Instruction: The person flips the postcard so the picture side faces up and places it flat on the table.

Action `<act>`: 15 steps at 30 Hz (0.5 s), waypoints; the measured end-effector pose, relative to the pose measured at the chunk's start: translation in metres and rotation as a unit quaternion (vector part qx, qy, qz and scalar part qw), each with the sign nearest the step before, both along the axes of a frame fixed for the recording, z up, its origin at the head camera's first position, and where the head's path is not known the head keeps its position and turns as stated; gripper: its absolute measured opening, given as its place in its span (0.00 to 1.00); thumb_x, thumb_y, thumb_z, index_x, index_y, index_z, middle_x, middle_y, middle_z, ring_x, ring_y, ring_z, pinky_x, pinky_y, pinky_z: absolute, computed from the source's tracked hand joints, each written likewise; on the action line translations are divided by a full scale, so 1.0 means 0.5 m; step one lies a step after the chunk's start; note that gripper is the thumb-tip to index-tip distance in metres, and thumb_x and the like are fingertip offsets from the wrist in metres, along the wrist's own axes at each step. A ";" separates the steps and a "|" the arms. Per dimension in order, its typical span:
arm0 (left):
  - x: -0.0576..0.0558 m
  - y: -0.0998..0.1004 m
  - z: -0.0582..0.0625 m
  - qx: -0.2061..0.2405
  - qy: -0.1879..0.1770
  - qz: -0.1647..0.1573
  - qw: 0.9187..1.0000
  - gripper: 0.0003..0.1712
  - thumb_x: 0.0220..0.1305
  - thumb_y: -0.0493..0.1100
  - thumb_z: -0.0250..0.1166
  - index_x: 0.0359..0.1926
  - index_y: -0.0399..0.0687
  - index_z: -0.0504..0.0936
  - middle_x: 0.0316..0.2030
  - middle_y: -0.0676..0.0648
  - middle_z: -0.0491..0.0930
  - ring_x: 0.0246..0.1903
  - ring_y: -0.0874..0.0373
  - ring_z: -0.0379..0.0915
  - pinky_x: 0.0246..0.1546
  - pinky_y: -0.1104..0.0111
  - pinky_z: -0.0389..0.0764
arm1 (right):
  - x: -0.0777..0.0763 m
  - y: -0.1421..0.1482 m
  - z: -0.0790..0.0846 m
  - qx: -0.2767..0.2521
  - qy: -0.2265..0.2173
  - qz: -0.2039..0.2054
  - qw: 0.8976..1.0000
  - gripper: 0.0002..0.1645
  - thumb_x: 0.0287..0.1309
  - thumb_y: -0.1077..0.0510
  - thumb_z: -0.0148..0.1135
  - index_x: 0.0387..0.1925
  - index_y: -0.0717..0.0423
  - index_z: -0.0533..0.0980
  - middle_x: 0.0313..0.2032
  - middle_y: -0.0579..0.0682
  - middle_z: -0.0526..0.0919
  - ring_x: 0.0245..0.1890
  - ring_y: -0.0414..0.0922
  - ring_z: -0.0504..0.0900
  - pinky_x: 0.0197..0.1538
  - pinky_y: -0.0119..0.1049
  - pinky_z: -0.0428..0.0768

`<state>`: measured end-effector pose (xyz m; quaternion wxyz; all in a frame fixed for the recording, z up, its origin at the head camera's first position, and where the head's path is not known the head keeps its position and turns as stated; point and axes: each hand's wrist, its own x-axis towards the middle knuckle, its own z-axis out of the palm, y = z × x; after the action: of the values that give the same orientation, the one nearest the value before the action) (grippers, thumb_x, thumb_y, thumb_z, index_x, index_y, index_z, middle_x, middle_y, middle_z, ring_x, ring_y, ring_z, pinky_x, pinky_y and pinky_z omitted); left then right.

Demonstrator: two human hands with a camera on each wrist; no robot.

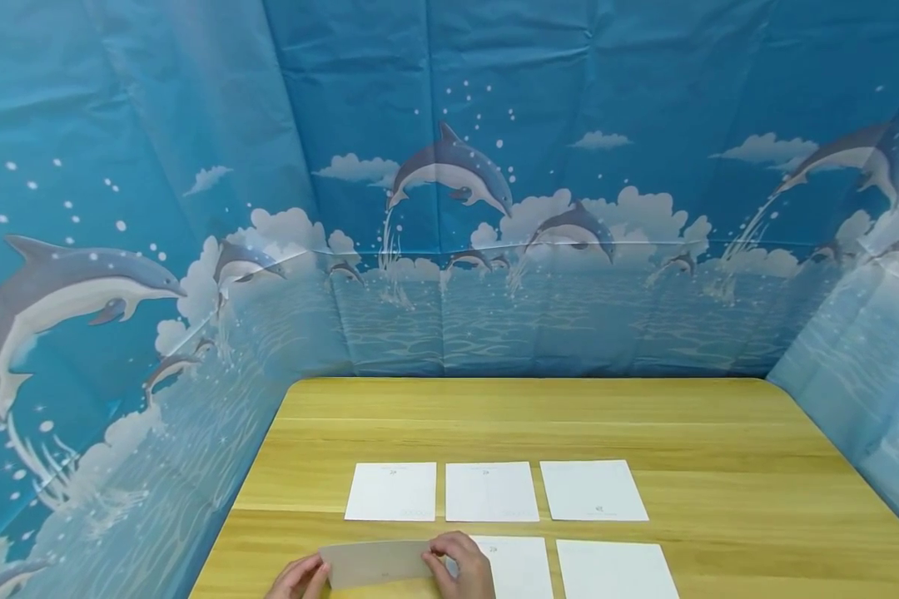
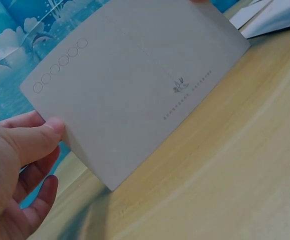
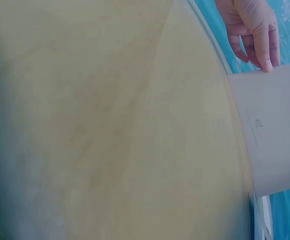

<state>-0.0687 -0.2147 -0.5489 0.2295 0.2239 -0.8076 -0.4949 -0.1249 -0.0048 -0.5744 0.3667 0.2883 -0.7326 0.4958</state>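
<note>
Both hands hold one postcard [image 1: 374, 563] by its opposite short ends, raised over the near part of the table. At its left end, my left hand [image 1: 300, 578] pinches the edge between thumb and fingers. My right hand [image 1: 463, 567] pinches the other end, overlapping a white card [image 1: 520, 574] on the table in the head view. In the left wrist view the postcard's face shows a row of small circles, a small bird-like mark and a fine printed line. Only a fingertip of the right hand shows there, at the top edge.
Three white cards lie in a row farther back: left [image 1: 391, 492], middle [image 1: 491, 492] and right [image 1: 593, 491]. Another white card [image 1: 616, 570] lies in the nearer row, at right. The wooden table [image 1: 532, 408] meets a blue dolphin-print curtain [image 1: 449, 316] behind and at the sides.
</note>
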 end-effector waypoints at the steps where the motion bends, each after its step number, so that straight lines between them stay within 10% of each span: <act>1: 0.001 -0.002 -0.003 -0.002 0.005 0.002 1.000 0.07 0.51 0.29 0.67 0.34 0.33 0.84 0.30 0.43 0.81 0.27 0.67 0.75 0.28 0.75 0.76 | 0.000 0.001 0.001 0.006 -0.003 -0.001 1.000 0.17 0.24 0.72 0.75 0.22 0.58 0.78 0.25 0.44 0.78 0.24 0.37 0.76 0.31 0.22 0.72; 15: 0.011 -0.033 -0.038 -0.115 0.054 -0.033 0.991 0.09 0.40 0.27 0.72 0.25 0.42 0.85 0.24 0.54 0.80 0.27 0.65 0.76 0.27 0.79 0.75 | 0.013 0.015 0.010 0.101 -0.044 -0.020 0.994 0.08 0.44 0.57 0.71 0.19 0.54 0.80 0.21 0.39 0.75 0.23 0.33 0.72 0.25 0.22 0.69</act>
<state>-0.0633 -0.2310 -0.5678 0.2809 0.1421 -0.8526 -0.4170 -0.1184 0.0028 -0.5692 0.3128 0.2868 -0.8001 0.4239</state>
